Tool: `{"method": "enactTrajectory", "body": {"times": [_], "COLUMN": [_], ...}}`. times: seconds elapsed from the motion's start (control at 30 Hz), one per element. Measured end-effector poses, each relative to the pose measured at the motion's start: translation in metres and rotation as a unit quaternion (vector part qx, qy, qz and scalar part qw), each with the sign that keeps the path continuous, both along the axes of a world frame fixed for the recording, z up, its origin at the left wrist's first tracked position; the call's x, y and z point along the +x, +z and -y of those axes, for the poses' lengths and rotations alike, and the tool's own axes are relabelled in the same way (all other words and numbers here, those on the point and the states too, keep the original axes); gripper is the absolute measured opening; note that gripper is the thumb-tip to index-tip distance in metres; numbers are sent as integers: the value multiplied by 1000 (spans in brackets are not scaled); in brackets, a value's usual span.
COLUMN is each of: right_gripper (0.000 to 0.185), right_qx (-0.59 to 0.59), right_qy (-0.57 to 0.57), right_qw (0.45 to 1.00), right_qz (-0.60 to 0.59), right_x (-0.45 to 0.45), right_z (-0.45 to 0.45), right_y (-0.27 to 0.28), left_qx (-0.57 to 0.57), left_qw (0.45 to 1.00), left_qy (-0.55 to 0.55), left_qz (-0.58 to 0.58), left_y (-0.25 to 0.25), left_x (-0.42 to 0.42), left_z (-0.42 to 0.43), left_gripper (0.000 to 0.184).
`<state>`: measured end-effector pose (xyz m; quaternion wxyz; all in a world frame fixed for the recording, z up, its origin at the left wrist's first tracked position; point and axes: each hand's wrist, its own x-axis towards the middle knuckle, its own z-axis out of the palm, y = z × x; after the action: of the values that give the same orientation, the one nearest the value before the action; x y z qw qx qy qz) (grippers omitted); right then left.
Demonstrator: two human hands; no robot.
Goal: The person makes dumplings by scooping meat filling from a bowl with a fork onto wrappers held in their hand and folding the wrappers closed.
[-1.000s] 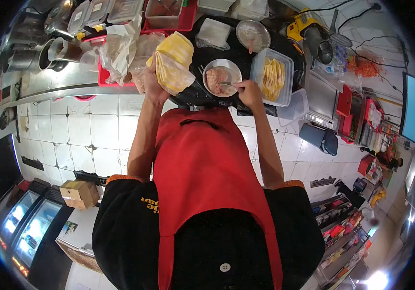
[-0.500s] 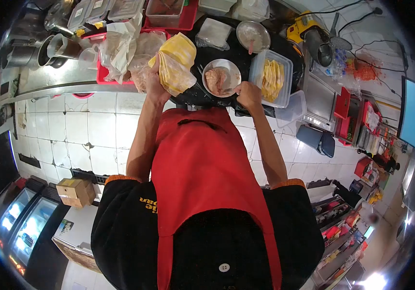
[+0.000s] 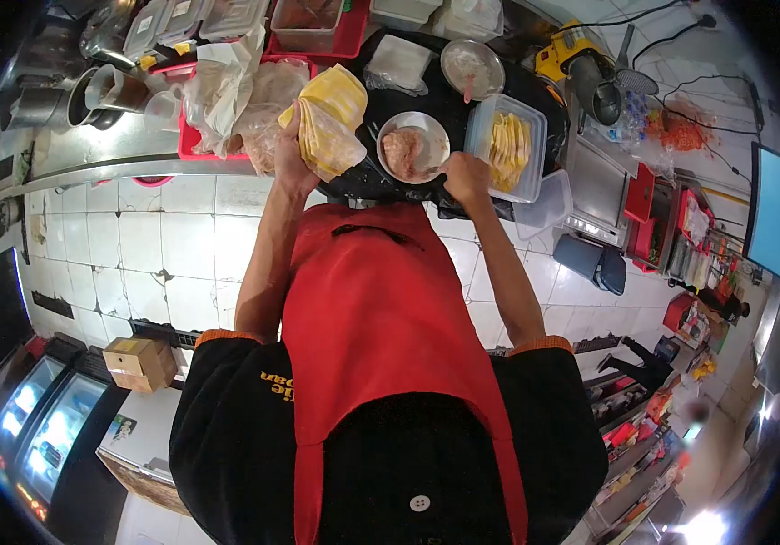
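Observation:
My left hand (image 3: 293, 166) is closed on a floppy stack of yellow-and-white patterned sheets (image 3: 332, 104), held beside the bowl; paler sheets hang over its lower side. My right hand (image 3: 468, 178) is in a fist at the bowl's right rim, gripping a metal utensil (image 3: 428, 173) that reaches into the bowl. Its handle is mostly hidden by the fingers, and I cannot make out its exact kind. Pinkish minced meat (image 3: 402, 151) lies in the white bowl (image 3: 442, 136). Right of the bowl, a clear plastic container (image 3: 541, 145) holds folded yellow-and-white pieces (image 3: 510, 150).
Behind the bowl are a plastic-wrapped white stack (image 3: 399, 64) and a metal bowl of pale paste (image 3: 472, 71). Plastic bags (image 3: 217, 104) lie on a red tray at left. A clear lid (image 3: 546, 207) juts off the table's front edge. A person (image 3: 641, 365) is in the background at right.
Both hands keep nearly the same pose, with the sheets and the utensil still in them. The whole view has shifted slightly. In the right background, more of a person's dark-clothed legs shows.

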<state>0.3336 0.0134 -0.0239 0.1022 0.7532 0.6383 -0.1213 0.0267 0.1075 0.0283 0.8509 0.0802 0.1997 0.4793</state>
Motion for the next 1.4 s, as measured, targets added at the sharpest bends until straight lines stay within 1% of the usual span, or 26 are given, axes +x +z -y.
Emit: {"method": "enactTrajectory", "body": {"times": [0.1, 0.17, 0.2, 0.23, 0.27, 0.3, 0.37, 0.4, 0.43, 0.5, 0.53, 0.57, 0.63, 0.77, 0.83, 0.87, 0.93, 0.97, 1.03, 1.07, 1.13, 1.17, 1.23, 1.27, 1.33, 1.4], "right_gripper": [13, 16, 16, 18, 20, 20, 21, 21, 21, 21, 21, 21, 23, 20, 19, 19, 23, 23, 27, 27, 33, 33, 35, 34, 30, 27], "right_qx": [33, 142, 146, 136, 123, 126, 247, 289, 292, 335, 364, 365, 391, 343, 260, 262, 282, 284, 219, 218, 277, 277, 316, 303, 301, 299], "right_qy": [2, 0, 7, -25, -57, -55, -24, 7, 5, 4, 9, 9, 1, -19, -22, -24, 18, 15, -20, -18, 27, 30, 52, 29, 25, 21], "right_qw": [999, 974, 973, 952, 922, 921, 838, 834, 834, 838, 818, 818, 806, 804, 802, 802, 830, 830, 861, 860, 843, 843, 811, 802, 807, 812], "right_qz": [-8, -177, -181, -274, -363, -365, -487, -470, -467, -430, -446, -445, -445, -484, -537, -536, -481, -480, -459, -460, -459, -460, -490, -514, -508, -501], "right_x": [21, 28, 20, 11, 5, -2, -24, -34, -43, -54, -54, -50, -46, -34, -35, -37, -42, -42, -41, -43, -46, -49, -60, -60, -61, -57], "right_z": [5, 6, 3, -2, -5, -7, -9, -13, -15, -22, -26, -26, -27, -19, -16, -19, -28, -28, -31, -31, -30, -30, -29, -28, -26, -25], "right_y": [27, 54, 77, 108, 130, 140, 153, 159, 158, 154, 139, 129, 126, 147, 160, 161, 161, 165, 174, 174, 175, 174, 171, 157, 149, 147], "left_qx": [-14, -19, -25, -29, 0, 4, -32, -16, -15, -34, -40, -39, -26, 6, 47, 48, 121, 122, 99, 100, 58, 59, 31, 31, 3, 9], "left_qw": [1000, 1000, 999, 999, 999, 999, 996, 995, 995, 993, 993, 993, 993, 996, 989, 989, 957, 957, 982, 982, 995, 995, 996, 996, 997, 996], "left_qy": [-8, -8, -13, -17, -20, -18, -86, -97, -101, -108, -104, -104, -83, -57, -39, -42, -46, -49, -53, -50, -43, -41, -66, -67, -42, -36], "left_qz": [-5, -11, -20, -30, -47, -49, 0, -21, -20, 20, 38, 38, 79, 62, -133, -132, -258, -258, -154, -154, -74, -73, 48, 48, 65, 85], "left_y": [1, 2, 0, 1, 6, 10, 17, 26, 28, 30, 36, 42, 50, 45, 53, 55, 56, 55, 50, 46, 41, 38, 39, 40, 47, 45], "left_x": [0, 1, 4, 7, 11, 15, 27, 32, 36, 42, 43, 42, 37, 30, 31, 33, 37, 37, 35, 35, 37, 37, 36, 35, 33, 30], "left_z": [2, 4, 5, 5, 8, 10, 14, 16, 17, 18, 19, 20, 20, 16, 20, 25, 30, 30, 26, 26, 25, 23, 19, 18, 15, 11], "left_gripper": [55, 55, 56, 56, 58, 58, 58, 57, 57, 55, 54, 54, 54, 53, 50, 50, 47, 47, 45, 45, 47, 47, 53, 53, 59, 60]}}
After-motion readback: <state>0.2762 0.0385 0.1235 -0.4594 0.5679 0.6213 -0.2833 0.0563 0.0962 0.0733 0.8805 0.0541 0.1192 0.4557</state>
